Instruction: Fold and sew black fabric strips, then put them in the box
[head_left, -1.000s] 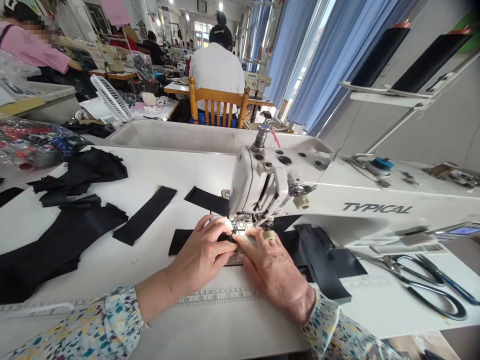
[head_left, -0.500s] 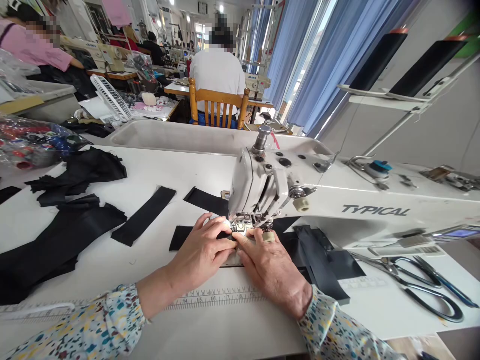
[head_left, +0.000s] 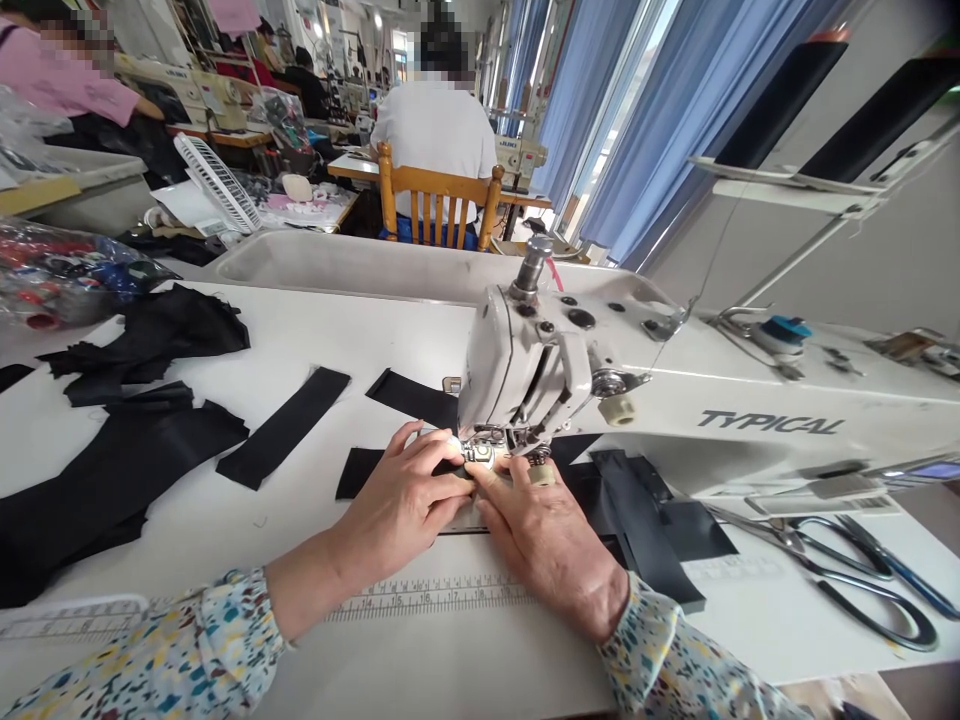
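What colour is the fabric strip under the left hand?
Black. The fabric strip shows best in the head view, beside the left hand.

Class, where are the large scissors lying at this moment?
In the head view, the scissors lie at the right on the white table, in front of the sewing machine, beside a slim dark-blue tool.

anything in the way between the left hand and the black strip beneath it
Nothing visible: the left hand lies over the black strip, fingertips near the sewing machine. The hand hides part of the strip, so exact contact can't be seen.
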